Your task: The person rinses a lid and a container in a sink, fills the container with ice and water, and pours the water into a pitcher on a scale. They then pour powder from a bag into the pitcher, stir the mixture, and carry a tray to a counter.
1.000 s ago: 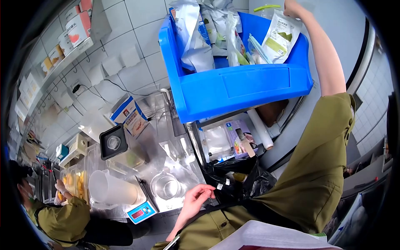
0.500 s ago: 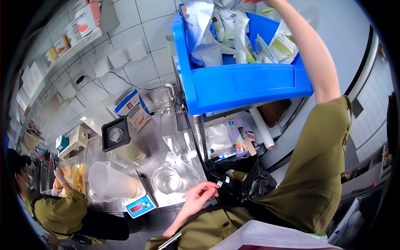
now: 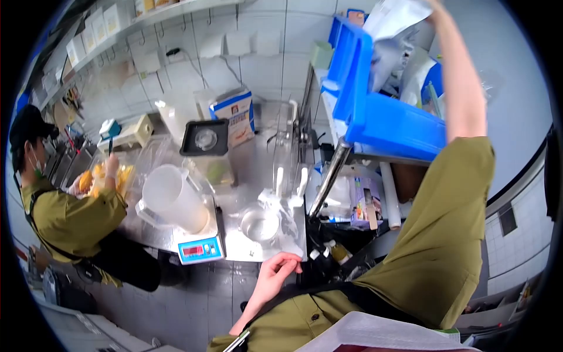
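Note:
My right hand (image 3: 433,10) is raised at the top, closed on the edge of a silvery white bag (image 3: 396,17) above the blue bin (image 3: 399,120). More bags stand in the bin. My left hand (image 3: 280,273) is near the front edge of the steel table, fingers curled together; whether anything is between them is too small to tell. Close to it stands a clear round bowl (image 3: 259,224). A blue digital scale (image 3: 200,250) carries a large translucent pitcher (image 3: 170,196) with its handle to the left.
A co-worker (image 3: 73,211) stands at the left, cutting yellow fruit (image 3: 88,180). Behind the scale are a black-lidded container (image 3: 205,138) and a blue-and-white box (image 3: 237,120). Black bags (image 3: 319,237) hang right of the table. A wall shelf (image 3: 141,20) runs along the top left.
The view has turned left, so the table and bin appear further right. The silvery bag is now raised at the bin's top with my right hand on it. My left hand keeps its curled pose.

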The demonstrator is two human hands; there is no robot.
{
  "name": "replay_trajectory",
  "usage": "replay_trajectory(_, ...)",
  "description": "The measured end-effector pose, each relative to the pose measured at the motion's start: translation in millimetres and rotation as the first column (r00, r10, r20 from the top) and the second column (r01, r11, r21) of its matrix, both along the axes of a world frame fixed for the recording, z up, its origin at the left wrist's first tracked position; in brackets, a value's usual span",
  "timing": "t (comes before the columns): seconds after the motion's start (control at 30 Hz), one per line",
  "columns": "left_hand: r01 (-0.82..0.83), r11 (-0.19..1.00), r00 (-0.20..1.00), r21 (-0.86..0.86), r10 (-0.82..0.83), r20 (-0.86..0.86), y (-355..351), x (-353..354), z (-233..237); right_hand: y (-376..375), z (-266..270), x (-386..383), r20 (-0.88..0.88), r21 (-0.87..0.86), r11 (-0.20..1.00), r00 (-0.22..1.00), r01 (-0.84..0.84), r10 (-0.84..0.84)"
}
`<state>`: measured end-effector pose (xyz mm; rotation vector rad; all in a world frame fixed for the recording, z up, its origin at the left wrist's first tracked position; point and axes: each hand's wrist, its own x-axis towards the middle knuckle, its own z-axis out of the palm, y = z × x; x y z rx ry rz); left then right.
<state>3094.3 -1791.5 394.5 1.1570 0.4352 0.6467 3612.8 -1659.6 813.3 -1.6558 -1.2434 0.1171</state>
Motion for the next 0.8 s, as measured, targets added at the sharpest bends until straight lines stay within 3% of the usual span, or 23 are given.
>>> replay_trajectory(0.17,0.093,0.994,0.994,0.055,-0.089,-0.057,0,-15,7,-64,4,-47,0.185,0.090,0.987,0.972,0.131,-0.146)
replay_trajectory(0.23,0.177,0.984,0.984,-0.020,-0.177,-0.007,-1,-21,8,-98,-10,-84,0.284,0.120,0.977,0.937,0.175,-0.202)
replay_trajectory(0.33,0.345,0.939,0.934,0.012,-0.344,0.093,1,-35,13,-165,-31,-156,0.422,0.166,0.956,0.859,0.241,-0.290)
replay_trajectory(0.43,0.465,0.876,0.862,0.125,-0.480,0.162,-4,-49,17,-240,-69,-240,0.491,0.170,0.920,0.779,0.353,-0.389)
replay_trajectory(0.53,0.563,0.822,0.780,0.088,-0.563,0.274,-19,-63,21,-303,-129,-328,0.485,0.084,0.846,0.721,0.526,-0.496)
replay_trajectory(0.67,0.667,0.743,0.705,-0.060,-0.603,0.374,-57,-70,16,-338,-249,-428,0.273,-0.388,0.615,0.722,0.687,-0.635)
replay_trajectory(0.7,0.668,0.737,0.722,-0.101,-0.609,0.329,-67,-71,4,-339,-287,-451,0.150,-0.550,0.560,0.732,0.620,-0.664)
replay_trajectory(0.73,0.666,0.737,0.740,-0.114,-0.634,0.226,-77,-73,-11,-341,-325,-473,-0.093,-0.601,0.643,0.757,0.475,-0.646)
replay_trajectory(0.77,0.661,0.739,0.751,-0.131,-0.651,0.111,-85,-79,-26,-361,-363,-469,-0.308,-0.682,0.719,0.839,0.134,-0.449)
replay_trajectory(0.8,0.665,0.721,0.735,-0.194,-0.678,-0.001,-89,-89,-41,-360,-392,-496,-0.359,-0.646,0.756,0.833,0.104,-0.421)
